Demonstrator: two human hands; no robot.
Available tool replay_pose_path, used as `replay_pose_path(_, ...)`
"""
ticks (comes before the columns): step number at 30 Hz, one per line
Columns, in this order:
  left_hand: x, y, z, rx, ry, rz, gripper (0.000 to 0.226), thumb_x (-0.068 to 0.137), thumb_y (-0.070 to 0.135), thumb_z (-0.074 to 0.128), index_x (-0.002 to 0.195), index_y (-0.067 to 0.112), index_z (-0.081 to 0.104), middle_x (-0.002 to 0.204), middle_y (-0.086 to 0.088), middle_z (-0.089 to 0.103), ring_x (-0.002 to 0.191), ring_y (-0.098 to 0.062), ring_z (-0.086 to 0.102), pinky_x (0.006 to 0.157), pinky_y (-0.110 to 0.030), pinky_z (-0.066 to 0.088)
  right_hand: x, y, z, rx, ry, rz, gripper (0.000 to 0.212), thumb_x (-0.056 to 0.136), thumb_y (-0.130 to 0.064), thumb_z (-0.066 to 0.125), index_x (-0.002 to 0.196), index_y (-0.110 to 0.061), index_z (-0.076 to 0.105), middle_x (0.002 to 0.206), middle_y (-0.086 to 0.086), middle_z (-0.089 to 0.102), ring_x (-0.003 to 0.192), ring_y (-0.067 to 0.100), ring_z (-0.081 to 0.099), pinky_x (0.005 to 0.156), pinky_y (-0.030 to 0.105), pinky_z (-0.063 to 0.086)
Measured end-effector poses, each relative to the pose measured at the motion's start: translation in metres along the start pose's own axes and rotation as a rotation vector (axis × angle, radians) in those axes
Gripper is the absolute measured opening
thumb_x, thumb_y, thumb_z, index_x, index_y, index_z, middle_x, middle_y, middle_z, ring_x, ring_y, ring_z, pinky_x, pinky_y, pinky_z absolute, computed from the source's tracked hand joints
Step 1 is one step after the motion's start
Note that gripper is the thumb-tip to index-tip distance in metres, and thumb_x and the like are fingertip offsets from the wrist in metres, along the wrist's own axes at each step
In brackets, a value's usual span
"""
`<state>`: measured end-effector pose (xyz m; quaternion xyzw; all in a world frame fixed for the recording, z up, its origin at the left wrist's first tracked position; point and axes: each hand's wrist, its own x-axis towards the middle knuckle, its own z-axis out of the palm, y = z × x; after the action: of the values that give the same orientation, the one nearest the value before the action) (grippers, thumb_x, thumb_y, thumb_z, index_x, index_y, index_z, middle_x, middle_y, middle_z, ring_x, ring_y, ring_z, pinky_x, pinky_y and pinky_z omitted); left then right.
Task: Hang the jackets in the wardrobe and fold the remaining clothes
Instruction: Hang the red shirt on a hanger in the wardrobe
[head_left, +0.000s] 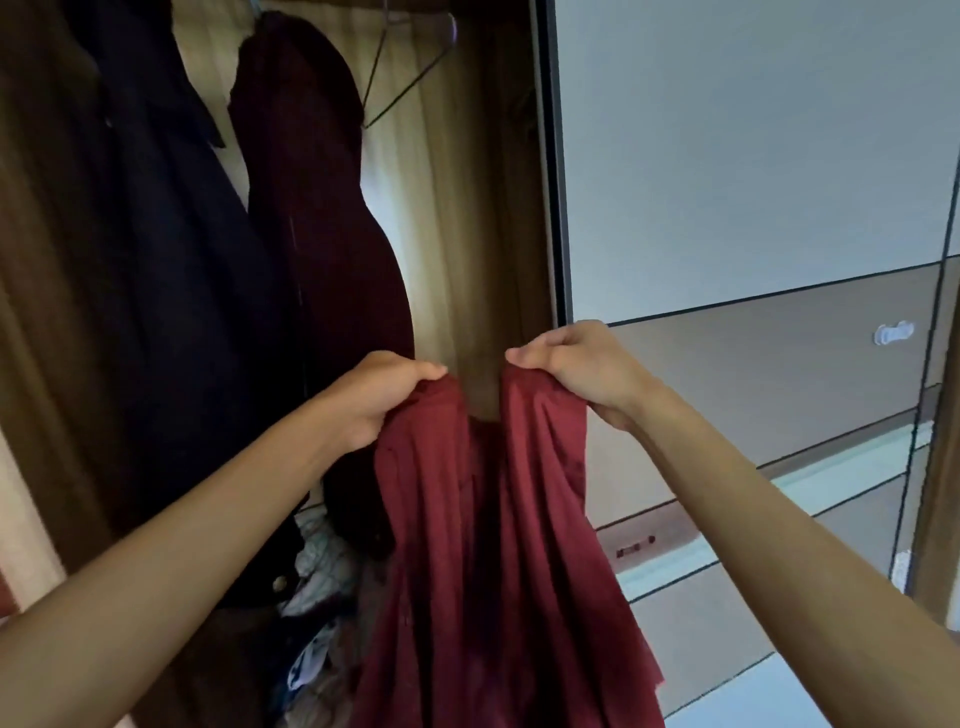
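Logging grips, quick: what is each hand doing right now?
Left hand: grips the red shirt at its top.
Right hand: grips the same shirt.

red garment (483, 519): plain brick red, no pattern, darker in the folds. maroon garment (322, 234): plain deep wine, near black in shade. navy garment (171, 260): very dark blue, with one gold button (280, 583). wardrobe back panel (441, 208): pale tan, vertical wood grain. sliding door (753, 156): pale grey upper panel, taupe below, black dividing lines. heap of clothes (317, 597): white and blue, pattern unclear.
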<state>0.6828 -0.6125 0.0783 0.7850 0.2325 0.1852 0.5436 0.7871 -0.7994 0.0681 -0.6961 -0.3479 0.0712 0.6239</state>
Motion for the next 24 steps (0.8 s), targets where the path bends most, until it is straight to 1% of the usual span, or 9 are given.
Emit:
replay_pose_path(3,0.005,0.009,0.005,-0.03,0.026,0.049,0.035,0.095,0.037,0.064,0.11,0.007,0.071,0.099,-0.009,0.075,0.092,-0.024,0.072,0.088,-0.036,0.058,0.02,-0.022,0.029,0.137,-0.11,-0.001,0.02,0.09,-0.008,0.071,0.102,0.007,0.074,0.084,0.011,0.074,0.076,0.016,0.07,0.068,0.021,0.059)
replay_pose_path(5,0.01,0.013,0.0,-0.103,-0.003,0.076,0.047,0.092,0.054,0.061,0.113,0.014,0.072,0.102,-0.005,0.076,0.096,-0.021,0.073,0.093,-0.037,0.056,0.031,-0.032,0.043,0.267,-0.176,0.006,0.031,0.095,-0.018,0.066,0.11,0.009,0.071,0.104,0.021,0.074,0.099,0.028,0.072,0.087,0.032,0.06)
replay_pose_path(7,0.011,0.017,-0.008,-0.148,-0.02,0.094,0.048,0.089,0.059,0.062,0.112,0.018,0.073,0.1,-0.001,0.078,0.096,-0.017,0.074,0.091,-0.034,0.057,0.043,-0.038,0.052,0.349,-0.218,0.006,0.042,0.099,-0.027,0.06,0.113,0.012,0.067,0.109,0.028,0.071,0.108,0.035,0.069,0.095,0.042,0.057)
replay_pose_path(9,0.017,0.021,-0.019,-0.189,0.002,0.101,0.038,0.091,0.048,0.066,0.109,0.015,0.073,0.096,-0.002,0.078,0.091,-0.016,0.075,0.085,-0.031,0.058,0.057,-0.043,0.059,0.394,-0.221,0.006,0.045,0.102,-0.029,0.054,0.113,0.014,0.066,0.108,0.031,0.07,0.105,0.037,0.07,0.09,0.041,0.059)
replay_pose_path(13,0.034,0.038,-0.041,-0.315,0.046,0.125,0.015,0.098,0.018,0.061,0.097,0.007,0.071,0.074,-0.003,0.074,0.063,-0.011,0.07,0.064,-0.023,0.058,0.087,-0.059,0.061,0.403,-0.219,-0.012,0.045,0.105,-0.03,0.049,0.119,0.011,0.061,0.1,0.029,0.072,0.088,0.033,0.075,0.065,0.033,0.063)
replay_pose_path(15,0.045,0.051,-0.055,-0.338,0.099,0.133,0.019,0.1,0.011,0.056,0.085,0.009,0.068,0.065,-0.001,0.068,0.053,-0.009,0.065,0.053,-0.019,0.055,0.105,-0.07,0.058,0.35,-0.224,-0.01,0.047,0.104,-0.035,0.049,0.122,0.008,0.059,0.1,0.026,0.074,0.083,0.029,0.076,0.062,0.031,0.063)
replay_pose_path(18,0.058,0.075,-0.075,-0.401,0.144,0.184,0.025,0.1,0.006,0.051,0.078,0.009,0.062,0.066,-0.002,0.062,0.053,-0.012,0.06,0.046,-0.018,0.052,0.138,-0.086,0.057,0.345,-0.206,0.009,0.052,0.104,-0.039,0.047,0.129,0.007,0.052,0.102,0.027,0.073,0.081,0.027,0.076,0.06,0.03,0.062)
replay_pose_path(21,0.068,0.097,-0.091,-0.473,0.162,0.245,0.026,0.098,0.003,0.049,0.074,0.01,0.057,0.058,-0.002,0.058,0.039,-0.01,0.057,0.04,-0.018,0.049,0.172,-0.107,0.058,0.382,-0.149,-0.026,0.059,0.102,-0.04,0.05,0.141,0.003,0.039,0.106,0.03,0.07,0.089,0.032,0.075,0.069,0.035,0.063)
replay_pose_path(24,0.077,0.112,-0.103,-0.52,0.189,0.304,0.029,0.097,0.0,0.047,0.071,0.011,0.053,0.047,0.0,0.054,0.031,-0.007,0.051,0.039,-0.017,0.047,0.209,-0.135,0.054,0.42,-0.043,-0.077,0.061,0.1,-0.04,0.056,0.149,-0.011,0.033,0.125,0.034,0.057,0.091,0.036,0.073,0.077,0.04,0.062)
